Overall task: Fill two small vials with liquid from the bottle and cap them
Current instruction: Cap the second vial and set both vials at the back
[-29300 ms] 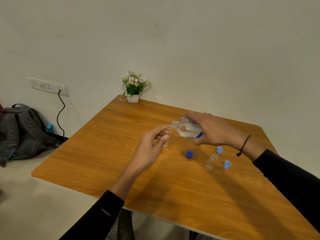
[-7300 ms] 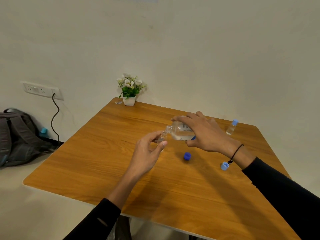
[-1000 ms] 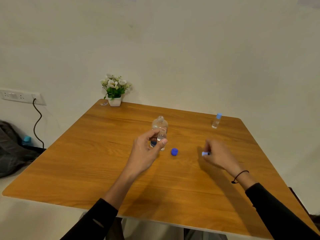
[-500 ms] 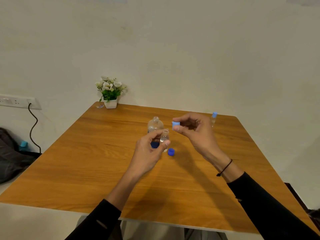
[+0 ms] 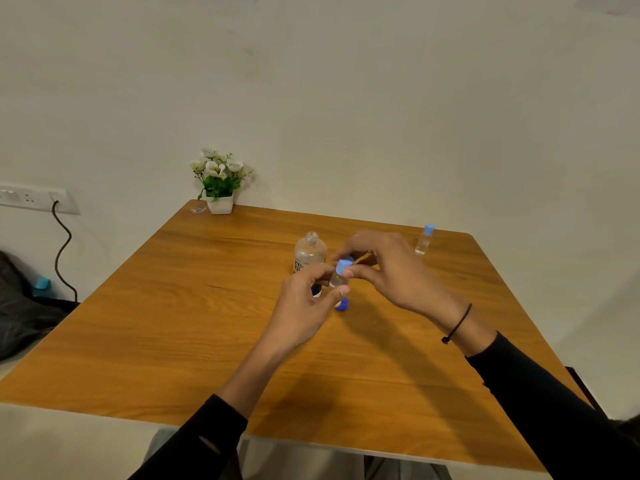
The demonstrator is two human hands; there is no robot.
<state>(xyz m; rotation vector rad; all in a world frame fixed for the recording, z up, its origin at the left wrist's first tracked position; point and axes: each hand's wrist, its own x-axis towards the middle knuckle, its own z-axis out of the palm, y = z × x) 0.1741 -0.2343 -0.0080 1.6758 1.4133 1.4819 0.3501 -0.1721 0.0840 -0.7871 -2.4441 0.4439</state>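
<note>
The left hand (image 5: 304, 306) pinched a small clear vial (image 5: 336, 279) between thumb and fingertips, holding it upright above the bench (image 5: 194, 327). The right hand (image 5: 388, 268) pinched a light blue cap (image 5: 344, 265) with thumb and forefinger, and the cap sat at the top of that vial; whether it was fully seated could not be told. Just behind the left hand stood the bottle (image 5: 309, 252), upright and uncapped, clear with dark lettering on its label, its lower part hidden by the fingers. A dark blue cap (image 5: 343, 305) lay on the bench just below the held vial, partly covered by the left thumb. A second vial (image 5: 424, 239), already wearing a light blue cap, stood upright near the far right corner of the bench, well apart from both hands. A black cord bracelet (image 5: 459, 323) circled the right wrist, and both arms wore black sleeves. At the far left corner a small white pot of white flowers (image 5: 219, 183) stood against the wall. A wall socket (image 5: 31, 198) with a black cable hung at the left, above a dark bag (image 5: 17, 306) on the floor.
</note>
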